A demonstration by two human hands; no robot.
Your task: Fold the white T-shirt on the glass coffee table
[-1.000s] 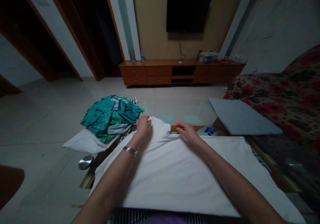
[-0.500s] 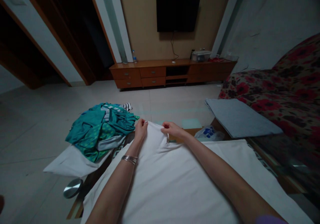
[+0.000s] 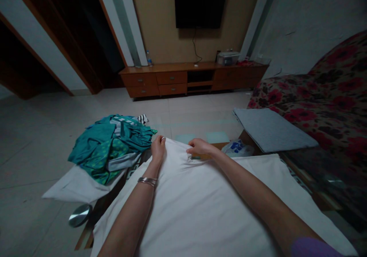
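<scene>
A white cloth [image 3: 197, 203] is spread over the table in front of me, and its far edge is lifted between my hands. My left hand [image 3: 158, 148] pinches that edge on the left, fingers closed. A short way to the right, my right hand [image 3: 199, 147] grips the same edge between thumb and fingers. The stretch of cloth between them is pulled fairly taut, with small gathers below my right hand. Whether the cloth is a garment or a sheet I cannot tell.
A heap of green clothes [image 3: 114, 146] lies at the left on a white cloth [image 3: 76, 184]. At the right are a folded grey cloth [image 3: 272, 129], a plastic bag [image 3: 237, 148] and a flowered sofa [image 3: 304, 96]. A round metal piece [image 3: 80, 215] shows at the table's left edge. Beyond stands a wooden cabinet [image 3: 172, 77].
My view has tilted slightly down and shifted. My hands have kept hold of the white cloth, and its edge between them looks slightly wider and straighter.
</scene>
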